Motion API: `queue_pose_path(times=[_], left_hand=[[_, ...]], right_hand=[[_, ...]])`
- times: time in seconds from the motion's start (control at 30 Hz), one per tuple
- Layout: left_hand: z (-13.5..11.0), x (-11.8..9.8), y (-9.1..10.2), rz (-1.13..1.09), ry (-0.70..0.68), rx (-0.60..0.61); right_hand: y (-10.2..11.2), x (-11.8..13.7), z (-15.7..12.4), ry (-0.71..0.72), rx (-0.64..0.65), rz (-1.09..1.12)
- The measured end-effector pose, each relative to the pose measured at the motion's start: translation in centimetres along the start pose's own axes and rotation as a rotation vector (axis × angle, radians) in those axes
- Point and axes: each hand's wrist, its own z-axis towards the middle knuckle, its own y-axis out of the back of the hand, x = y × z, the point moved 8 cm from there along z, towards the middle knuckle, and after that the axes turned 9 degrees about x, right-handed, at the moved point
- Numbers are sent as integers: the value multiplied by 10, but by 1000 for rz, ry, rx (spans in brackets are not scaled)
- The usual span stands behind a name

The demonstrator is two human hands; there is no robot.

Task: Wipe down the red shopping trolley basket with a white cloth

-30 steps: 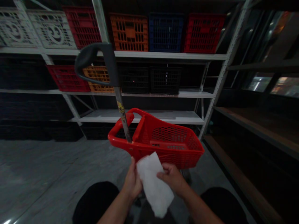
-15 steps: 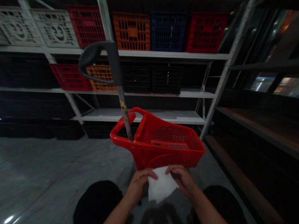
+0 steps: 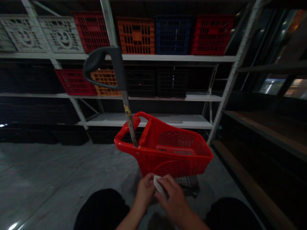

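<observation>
Close together at lower centre, the left hand (image 3: 144,191) and right hand (image 3: 172,200) pinch a crumpled, soft white sheet (image 3: 158,186) in a narrow grip, just below a perforated red plastic cart (image 3: 168,156) with a steel pole (image 3: 128,111) and curved black handle (image 3: 103,65).

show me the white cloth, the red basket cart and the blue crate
white cloth (image 3: 158,184): head view, on its exposed folded edge
red basket cart (image 3: 177,167): head view, on its near side wall
blue crate (image 3: 173,35): head view, on its front face
</observation>
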Motion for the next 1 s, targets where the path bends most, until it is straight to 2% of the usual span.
queue_pose_path(times=[0.1, 0.17, 0.2, 0.23, 0.27, 0.33, 0.37, 0.43, 0.5, 0.57, 0.63, 0.7, 0.8, 0.87, 1.0], left_hand=[[-8, -9, -14, -165, 37, 159], [-13, -26, -13, -92, 23, 265], [-14, -38, -4, 2, -14, 257], [-12, -54, 13, 125, -70, 170], [-10, -74, 35, 276, -163, 22], [-14, -121, 80, 604, -402, -416], [-15, -140, 94, 739, -492, -577], [-3, -162, 98, 1013, -594, -657], [17, -165, 95, 1246, -562, -626], [31, -161, 92, 1385, -500, -621], [35, -158, 91, 1441, -481, -650], [36, -155, 91, 1468, -488, -662], [38, -154, 94, 1506, -488, -673], [41, -154, 96, 1526, -487, -684], [45, -154, 98, 1522, -510, -705]], right_hand=[[-4, 2, 3, 57, 56, -40], [7, -2, 14, 91, 62, -42], [19, -6, 21, 92, 30, -43], [34, -12, 30, 83, -36, -49], [49, -19, 39, 67, -122, -63], [71, -33, 56, 28, -265, -102], [73, -40, 65, 12, -290, -117], [59, -47, 84, -6, -253, -112], [33, -44, 102, -11, -208, -42], [6, -27, 119, 21, -187, 33], [-14, -1, 136, 75, -175, 59], [-25, 19, 147, 114, -155, 39], [-22, 17, 146, 112, -94, -15], [-9, -5, 133, 66, -81, -36], [13, -48, 110, -54, -157, -23]])
